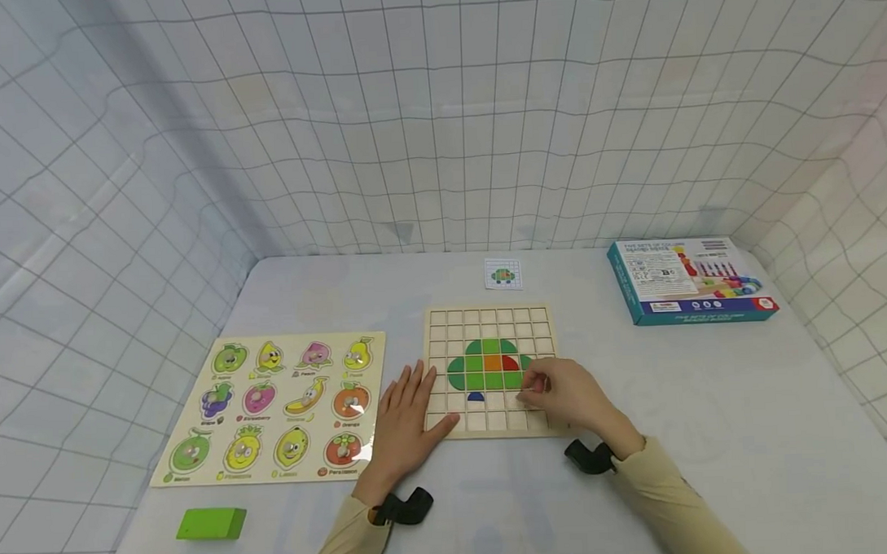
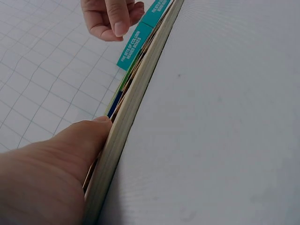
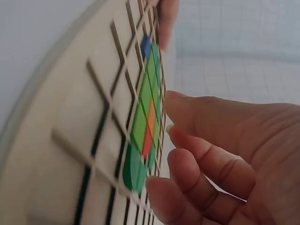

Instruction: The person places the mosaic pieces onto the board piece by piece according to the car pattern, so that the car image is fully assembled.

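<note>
A wooden grid board (image 1: 493,428) lies in the middle of the table. Set in its squares are green pieces (image 1: 475,380), an orange square (image 1: 493,362), a red quarter-round piece (image 1: 509,363) and a blue half-round piece (image 1: 475,396). My left hand (image 1: 407,421) spreads its fingers along the board's left side, thumb over the lower left corner. Over the right part of the board, my right hand (image 1: 568,393) has bent fingers, thumb and index tips close together. Whether they pinch a small piece I cannot tell. In the right wrist view the fingertips (image 3: 164,197) are close to the grid.
A pattern card (image 1: 503,274) with a small green figure lies behind the board. Left is a fruit puzzle board (image 1: 272,421), with a green block (image 1: 211,524) in front of it. A teal-sided box (image 1: 693,280) lies at the back right. Gridded cloth walls surround the table.
</note>
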Motion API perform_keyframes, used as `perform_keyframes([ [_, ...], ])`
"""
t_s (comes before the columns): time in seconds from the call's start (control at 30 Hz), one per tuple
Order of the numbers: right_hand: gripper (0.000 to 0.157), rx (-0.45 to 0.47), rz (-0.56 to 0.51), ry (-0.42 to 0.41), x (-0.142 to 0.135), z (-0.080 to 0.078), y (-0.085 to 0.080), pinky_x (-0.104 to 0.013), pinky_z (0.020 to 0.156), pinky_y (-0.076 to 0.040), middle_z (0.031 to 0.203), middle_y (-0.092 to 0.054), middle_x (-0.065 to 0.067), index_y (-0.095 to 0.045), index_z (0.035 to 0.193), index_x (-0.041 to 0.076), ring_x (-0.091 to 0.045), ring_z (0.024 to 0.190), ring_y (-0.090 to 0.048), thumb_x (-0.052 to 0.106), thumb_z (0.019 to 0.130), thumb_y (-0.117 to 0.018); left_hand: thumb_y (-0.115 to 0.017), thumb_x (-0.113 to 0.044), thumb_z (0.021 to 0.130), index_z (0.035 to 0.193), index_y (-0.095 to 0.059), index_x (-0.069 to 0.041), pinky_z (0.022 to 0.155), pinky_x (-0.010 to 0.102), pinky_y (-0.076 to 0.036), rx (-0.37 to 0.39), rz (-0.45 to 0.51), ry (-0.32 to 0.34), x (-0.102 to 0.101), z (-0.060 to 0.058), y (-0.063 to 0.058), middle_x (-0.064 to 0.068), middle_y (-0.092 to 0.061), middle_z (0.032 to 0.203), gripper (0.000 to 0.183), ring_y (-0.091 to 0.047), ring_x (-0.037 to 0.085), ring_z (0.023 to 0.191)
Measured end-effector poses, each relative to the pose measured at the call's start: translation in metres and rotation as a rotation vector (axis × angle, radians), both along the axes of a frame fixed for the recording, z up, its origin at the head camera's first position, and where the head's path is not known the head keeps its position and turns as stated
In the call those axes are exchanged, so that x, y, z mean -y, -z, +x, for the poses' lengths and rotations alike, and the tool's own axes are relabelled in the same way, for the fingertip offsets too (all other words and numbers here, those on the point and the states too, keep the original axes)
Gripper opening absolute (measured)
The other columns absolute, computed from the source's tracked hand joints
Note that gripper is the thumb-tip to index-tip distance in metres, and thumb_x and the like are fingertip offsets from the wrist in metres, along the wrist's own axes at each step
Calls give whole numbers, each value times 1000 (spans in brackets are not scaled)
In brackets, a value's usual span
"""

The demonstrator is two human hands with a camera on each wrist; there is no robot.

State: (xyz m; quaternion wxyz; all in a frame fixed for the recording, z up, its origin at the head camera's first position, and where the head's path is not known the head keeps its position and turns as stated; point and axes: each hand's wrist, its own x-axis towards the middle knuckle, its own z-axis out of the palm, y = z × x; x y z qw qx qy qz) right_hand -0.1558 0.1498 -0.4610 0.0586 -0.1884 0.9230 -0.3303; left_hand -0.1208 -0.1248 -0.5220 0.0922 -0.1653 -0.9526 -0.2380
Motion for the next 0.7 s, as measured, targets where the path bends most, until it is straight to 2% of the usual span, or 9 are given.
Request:
perform_keyframes([
  [0.23, 11, 28, 0, 118, -45, 2, -5, -27, 47, -37, 65, -49, 4, -65, 82, 15, -13, 57, -45, 23, 83, -74, -58, -52, 88, 147, -35, -7, 111, 48, -11, 20, -3, -9, 2, 0, -1, 13, -27, 153, 77, -16, 30, 141],
  [0.4, 13, 51, 32, 175, -68, 5, -5, -28, 50, -37, 67, -50, 2, -66, 85, 13, -16, 61, -46, 23, 83, -74, -59, -51, 88, 147, -36, -7, 110, 48, -12, 14, -6, -15, 2, 0, -2, 14, -27, 152, 78, -17, 31, 141],
  [0.7, 17, 152, 65, 190, -91, 11, 3, -29, 55, -37, 70, -50, 1, -66, 88, 10, -16, 66, -46, 24, 83, -74, -59, -51, 88, 146, -36, -6, 110, 50, -13, 20, -10, -16, 0, 1, -5, 14, -28, 152, 78, -18, 32, 140],
])
